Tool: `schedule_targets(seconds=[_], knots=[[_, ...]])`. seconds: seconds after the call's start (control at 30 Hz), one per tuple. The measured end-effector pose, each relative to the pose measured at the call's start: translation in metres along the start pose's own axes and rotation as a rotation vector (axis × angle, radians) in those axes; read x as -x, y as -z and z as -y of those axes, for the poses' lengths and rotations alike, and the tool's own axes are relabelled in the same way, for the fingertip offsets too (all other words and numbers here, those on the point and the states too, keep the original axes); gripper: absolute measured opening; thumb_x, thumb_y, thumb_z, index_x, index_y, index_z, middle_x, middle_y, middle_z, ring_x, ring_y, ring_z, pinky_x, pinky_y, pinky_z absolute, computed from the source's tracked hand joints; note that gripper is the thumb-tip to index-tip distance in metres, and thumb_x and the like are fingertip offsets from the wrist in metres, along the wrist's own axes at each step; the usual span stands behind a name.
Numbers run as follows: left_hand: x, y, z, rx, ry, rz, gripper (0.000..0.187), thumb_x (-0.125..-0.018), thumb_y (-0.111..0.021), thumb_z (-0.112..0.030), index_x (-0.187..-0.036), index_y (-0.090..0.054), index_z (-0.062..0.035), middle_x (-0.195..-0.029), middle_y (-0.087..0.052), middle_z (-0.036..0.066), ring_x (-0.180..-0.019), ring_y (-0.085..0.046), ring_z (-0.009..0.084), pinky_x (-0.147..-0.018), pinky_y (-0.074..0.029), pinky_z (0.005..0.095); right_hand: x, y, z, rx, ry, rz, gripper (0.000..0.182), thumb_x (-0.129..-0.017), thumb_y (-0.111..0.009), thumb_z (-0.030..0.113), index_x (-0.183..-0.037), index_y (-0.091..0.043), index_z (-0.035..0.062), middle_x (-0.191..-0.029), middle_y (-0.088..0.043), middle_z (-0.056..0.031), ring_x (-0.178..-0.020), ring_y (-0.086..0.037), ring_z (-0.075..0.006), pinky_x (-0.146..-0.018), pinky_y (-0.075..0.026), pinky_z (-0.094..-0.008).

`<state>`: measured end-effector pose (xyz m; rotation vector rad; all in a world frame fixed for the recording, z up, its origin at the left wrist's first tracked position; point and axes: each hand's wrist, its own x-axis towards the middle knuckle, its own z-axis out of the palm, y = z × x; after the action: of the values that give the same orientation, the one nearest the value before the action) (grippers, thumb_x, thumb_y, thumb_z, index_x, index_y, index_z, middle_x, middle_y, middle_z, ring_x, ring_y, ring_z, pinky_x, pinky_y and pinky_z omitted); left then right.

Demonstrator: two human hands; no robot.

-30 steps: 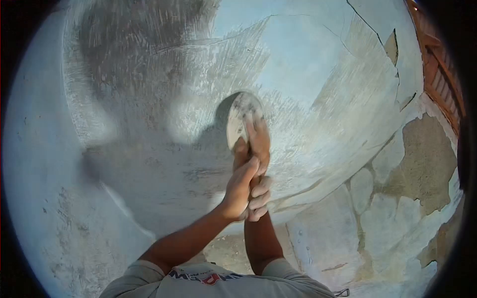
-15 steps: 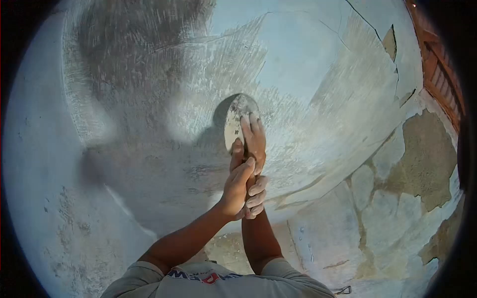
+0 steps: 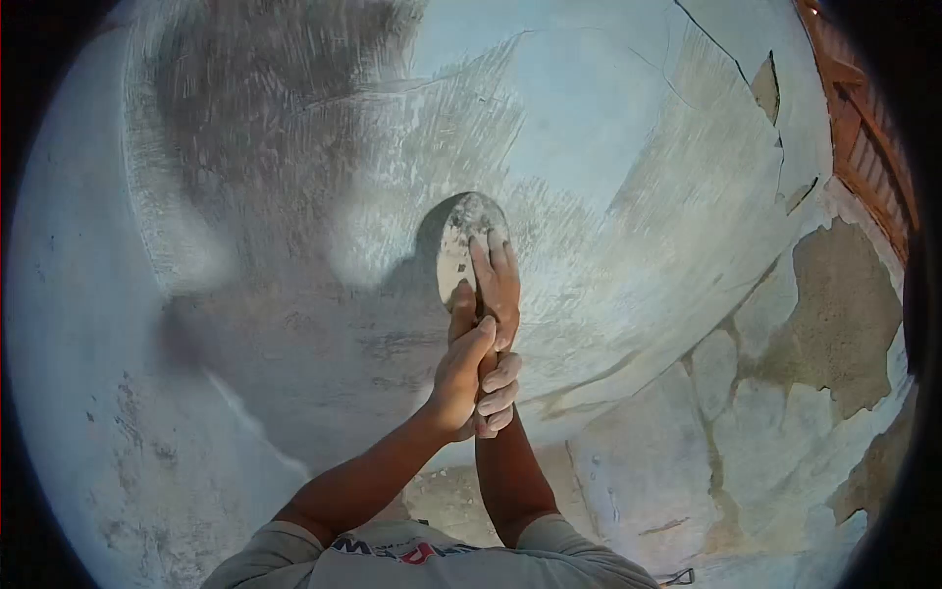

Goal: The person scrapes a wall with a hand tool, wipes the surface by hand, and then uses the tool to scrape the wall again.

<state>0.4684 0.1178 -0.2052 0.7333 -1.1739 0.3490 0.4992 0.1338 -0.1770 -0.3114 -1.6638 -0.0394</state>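
My right hand holds an oval, dust-covered pad flat against the wall. Its fingers lie along the pad's face and the thumb rests at the lower left edge. The side of the pad that meets the wall is hidden, so its exact kind cannot be made out. Wrapped round my right wrist is my left hand, its fingertips whitened with dust. About the pad, the wall surface is scuffed with pale scratch marks over grey and light blue patches.
A crack runs down the upper right of the wall. Lower right, a bare brown patch shows where the coating is gone. Reddish-brown roof timber stands at the right edge. A small dark handle shows at the bottom.
The pad and both hands have shifted slightly down and left across the wall. My grip on the pad and on my wrist looks the same.
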Motion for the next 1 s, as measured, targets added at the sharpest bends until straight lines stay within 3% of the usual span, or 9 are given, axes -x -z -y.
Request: schedule_targets(seconds=[0.17, 0.27, 0.4, 0.57, 0.63, 0.67, 0.87, 0.9, 1.0], knots=[[-0.061, -0.031, -0.026, -0.299, -0.265, -0.561, 0.069, -0.105, -0.03, -0.077, -0.14, -0.052, -0.0211, -0.082, -0.062, 0.006, -0.06, -0.062, 0.0266, -0.047, -0.05, 0.0503, -0.106, 0.002, 0.021, 0.082, 0.115, -0.122, 0.038, -0.105, -0.059, 0.01, -0.142, -0.065, 0.0045, -0.15, -0.06, -0.0193, -0.141, -0.055, -0.0435, -0.116, -0.045, -0.0529], [-0.083, -0.061, -0.02, -0.501, -0.239, -0.767, 0.059, -0.107, -0.036, -0.071, -0.126, -0.054, -0.0192, -0.08, -0.057, 0.003, -0.057, -0.059, 0.0203, -0.05, -0.054, 0.0435, -0.107, 0.005, 0.016, 0.13, 0.14, -0.088, 0.039, -0.104, -0.061, 0.011, -0.143, -0.065, 0.0054, -0.15, -0.059, -0.0202, -0.141, -0.054, -0.0437, -0.116, -0.045, -0.0531], [-0.029, -0.011, -0.014, -0.199, -0.051, -0.084, 0.069, -0.104, -0.031, -0.078, -0.128, -0.057, -0.0189, -0.084, -0.06, 0.006, -0.062, -0.062, 0.0253, -0.054, -0.055, 0.0497, -0.037, 0.0, 0.017, 0.088, 0.044, -0.02, 0.04, -0.106, -0.059, 0.015, -0.144, -0.064, 0.0061, -0.15, -0.06, -0.0208, -0.141, -0.054, -0.0446, -0.116, -0.044, -0.0569], [-0.015, -0.03, -0.005, -0.259, -0.092, -0.316, 0.063, -0.106, -0.033, -0.075, -0.126, -0.057, -0.0197, -0.082, -0.06, 0.006, -0.059, -0.062, 0.0243, -0.051, -0.055, 0.0473, -0.038, -0.008, 0.005, 0.14, 0.102, -0.072, 0.04, -0.104, -0.062, 0.013, -0.143, -0.065, 0.0049, -0.148, -0.061, -0.0209, -0.139, -0.056, -0.0448, -0.116, -0.044, -0.0578], [-0.068, -0.047, -0.015, -0.443, -0.169, -0.665, 0.05, -0.109, -0.035, -0.068, -0.112, -0.056, -0.0225, -0.065, -0.05, 0.0, -0.041, -0.048, 0.0184, -0.034, -0.042, 0.0403, -0.077, -0.008, 0.006, 0.117, 0.135, -0.118, 0.04, -0.103, -0.063, 0.012, -0.143, -0.065, 0.0046, -0.148, -0.062, -0.0209, -0.14, -0.056, -0.0448, -0.116, -0.044, -0.0575], [-0.097, -0.083, -0.006, -0.606, -0.284, -1.204, 0.05, -0.11, -0.034, -0.067, -0.111, -0.055, -0.0223, -0.064, -0.048, -0.001, -0.04, -0.047, 0.0182, -0.033, -0.041, 0.0402, -0.094, -0.004, 0.006, 0.113, 0.126, -0.119, 0.041, -0.103, -0.063, 0.011, -0.143, -0.065, 0.0046, -0.148, -0.062, -0.0209, -0.14, -0.055, -0.0448, -0.116, -0.044, -0.0573], [-0.035, -0.067, 0.017, -0.525, -0.329, -0.954, 0.051, -0.109, -0.037, -0.069, -0.112, -0.056, -0.0215, -0.065, -0.049, -0.002, -0.041, -0.048, 0.0168, -0.034, -0.043, 0.0394, -0.05, 0.004, 0.018, 0.049, 0.042, 0.011, 0.044, -0.101, -0.063, 0.01, -0.145, -0.064, 0.0061, -0.152, -0.059, -0.0196, -0.144, -0.052, -0.0451, -0.118, -0.042, -0.0588], [-0.012, -0.04, 0.014, -0.385, -0.242, -0.597, 0.052, -0.108, -0.036, -0.07, -0.113, -0.056, -0.0225, -0.064, -0.049, -0.002, -0.041, -0.049, 0.0172, -0.035, -0.044, 0.0409, -0.026, 0.003, 0.017, 0.103, 0.027, 0.045, 0.043, -0.102, -0.064, 0.011, -0.145, -0.064, 0.0057, -0.152, -0.059, -0.0193, -0.144, -0.052, -0.0447, -0.118, -0.042, -0.0596], [0.001, -0.038, 0.02, -0.321, -0.203, -0.4, 0.055, -0.108, -0.029, -0.072, -0.123, -0.054, -0.0246, -0.07, -0.052, 0.0, -0.047, -0.056, 0.0203, -0.039, -0.049, 0.0458, -0.023, 0.002, 0.006, 0.111, 0.109, 0.045, 0.042, -0.103, -0.064, 0.013, -0.144, -0.065, 0.0043, -0.151, -0.06, -0.0188, -0.142, -0.055, -0.0438, -0.117, -0.043, -0.0602]])
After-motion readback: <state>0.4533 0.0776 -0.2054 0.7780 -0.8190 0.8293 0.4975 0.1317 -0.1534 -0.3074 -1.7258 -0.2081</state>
